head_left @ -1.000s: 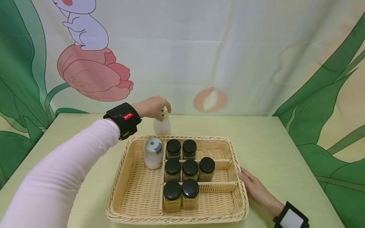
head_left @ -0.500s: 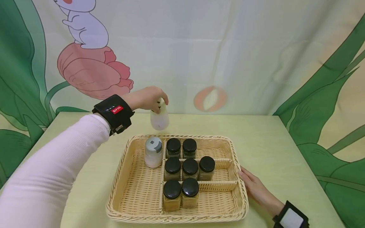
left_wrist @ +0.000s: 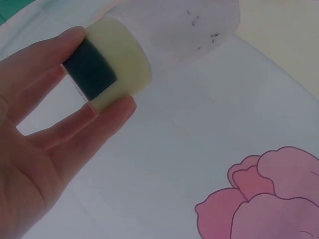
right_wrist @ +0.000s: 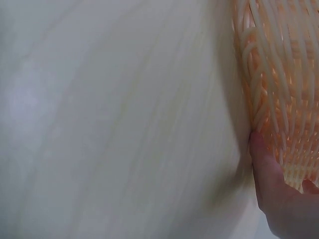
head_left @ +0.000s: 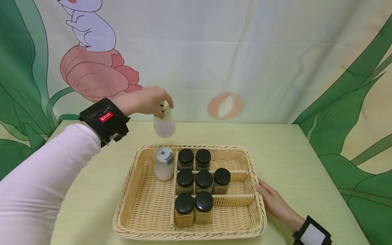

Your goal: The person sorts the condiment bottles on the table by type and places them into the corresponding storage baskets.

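Above the table behind the basket, my left hand (head_left: 147, 101) pinches the pale yellow cap of a whitish bottle (head_left: 164, 128). In the left wrist view, thumb and fingers grip the cap (left_wrist: 130, 57) on both sides, across a dark patch. Small dark marks show on the bottle's body. The right hand (head_left: 280, 206) lies against the right side of the wicker basket (head_left: 258, 207). In the right wrist view a straight finger (right_wrist: 266, 167) touches the outside of the woven wall; the other fingers are mostly out of view.
A white jar with a grey lid (head_left: 164, 163) stands in the basket's long left compartment. Several black-lidded jars (head_left: 203, 180) stand in the three right compartments, split by low wicker dividers. A printed curtain (head_left: 266, 61) hangs behind the table (head_left: 291, 153).
My left hand lifts the bottle from the table behind the basket and carries it up and to the left. The right hand and basket stay put.
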{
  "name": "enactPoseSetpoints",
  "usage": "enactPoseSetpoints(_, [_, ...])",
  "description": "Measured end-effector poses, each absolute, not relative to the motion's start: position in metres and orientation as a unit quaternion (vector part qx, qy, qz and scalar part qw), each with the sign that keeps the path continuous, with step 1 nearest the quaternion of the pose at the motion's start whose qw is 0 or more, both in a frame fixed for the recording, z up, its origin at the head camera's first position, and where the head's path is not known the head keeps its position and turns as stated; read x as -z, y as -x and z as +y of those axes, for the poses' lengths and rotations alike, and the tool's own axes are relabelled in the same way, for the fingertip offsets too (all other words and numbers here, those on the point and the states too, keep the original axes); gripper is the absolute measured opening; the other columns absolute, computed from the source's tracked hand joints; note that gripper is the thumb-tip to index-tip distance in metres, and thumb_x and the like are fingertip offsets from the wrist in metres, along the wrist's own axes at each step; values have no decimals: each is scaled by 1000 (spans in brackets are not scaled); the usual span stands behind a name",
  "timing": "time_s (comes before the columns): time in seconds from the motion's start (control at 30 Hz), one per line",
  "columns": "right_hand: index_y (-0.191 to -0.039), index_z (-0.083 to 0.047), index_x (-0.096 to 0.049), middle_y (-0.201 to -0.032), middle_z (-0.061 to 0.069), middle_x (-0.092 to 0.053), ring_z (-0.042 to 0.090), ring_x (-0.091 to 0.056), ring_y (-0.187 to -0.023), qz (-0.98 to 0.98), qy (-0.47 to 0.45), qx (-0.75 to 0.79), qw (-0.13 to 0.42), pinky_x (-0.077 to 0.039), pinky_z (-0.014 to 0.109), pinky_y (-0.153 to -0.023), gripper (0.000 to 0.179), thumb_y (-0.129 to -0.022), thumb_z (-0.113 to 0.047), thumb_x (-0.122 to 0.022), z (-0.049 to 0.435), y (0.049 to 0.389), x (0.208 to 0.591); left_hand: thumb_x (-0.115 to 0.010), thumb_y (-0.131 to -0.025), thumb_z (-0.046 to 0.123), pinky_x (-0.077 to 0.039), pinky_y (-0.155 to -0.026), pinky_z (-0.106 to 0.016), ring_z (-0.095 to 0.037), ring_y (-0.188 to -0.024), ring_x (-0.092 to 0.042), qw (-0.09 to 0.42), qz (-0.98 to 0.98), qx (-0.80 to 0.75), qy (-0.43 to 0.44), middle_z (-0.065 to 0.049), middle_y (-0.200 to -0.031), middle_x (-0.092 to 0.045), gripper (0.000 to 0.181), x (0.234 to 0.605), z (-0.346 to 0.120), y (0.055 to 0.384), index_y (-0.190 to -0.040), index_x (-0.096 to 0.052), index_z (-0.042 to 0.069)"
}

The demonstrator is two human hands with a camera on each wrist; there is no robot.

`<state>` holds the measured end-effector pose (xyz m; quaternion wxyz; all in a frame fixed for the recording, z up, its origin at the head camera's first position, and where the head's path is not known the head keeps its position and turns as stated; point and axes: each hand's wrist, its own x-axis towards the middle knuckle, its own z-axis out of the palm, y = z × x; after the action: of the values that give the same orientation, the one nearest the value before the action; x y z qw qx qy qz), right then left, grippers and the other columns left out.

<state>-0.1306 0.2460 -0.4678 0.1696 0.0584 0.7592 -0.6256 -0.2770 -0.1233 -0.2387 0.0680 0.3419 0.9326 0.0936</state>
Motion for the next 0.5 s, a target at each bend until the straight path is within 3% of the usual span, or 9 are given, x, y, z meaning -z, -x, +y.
enactPoseSetpoints(0.5, [-138,-9,-17,-141,26,-18,37,-36,-117,767,-56,615,175,-41,44,-89,76,-83,-55,-44,245,132,466,-67,-66,0,-50,-69,-42,-26,-81,-52,67,928,-98,-353,-14,-92,-61,32,217,-138,241,-97,-62,4])
